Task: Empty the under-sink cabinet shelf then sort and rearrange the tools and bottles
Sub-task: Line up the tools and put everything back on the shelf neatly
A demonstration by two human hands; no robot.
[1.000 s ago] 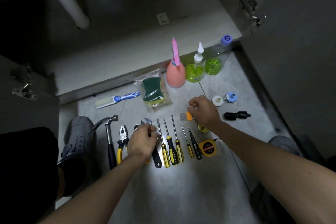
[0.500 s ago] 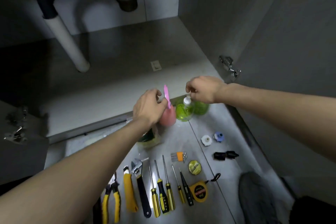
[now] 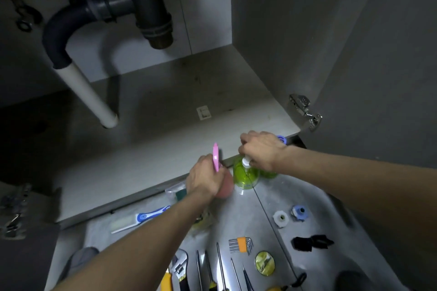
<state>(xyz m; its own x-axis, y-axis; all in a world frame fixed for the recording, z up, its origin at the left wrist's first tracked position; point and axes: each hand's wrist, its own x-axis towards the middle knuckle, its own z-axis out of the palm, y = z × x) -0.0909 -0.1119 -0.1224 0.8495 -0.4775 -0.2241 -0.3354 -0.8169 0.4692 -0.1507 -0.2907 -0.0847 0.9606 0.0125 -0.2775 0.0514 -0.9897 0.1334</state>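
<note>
Our left hand grips the neck of the pink plastic spray bottle standing on the grey floor at the cabinet shelf edge; our right hand pinches the white nozzle of the round green liquid bottle just beside it; screwdrivers lie nearer us.

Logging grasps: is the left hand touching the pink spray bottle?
Touching. The head view shows the left hand wrapped round the pink spray bottle, fingers curled at its neck below the pink trigger.
</note>
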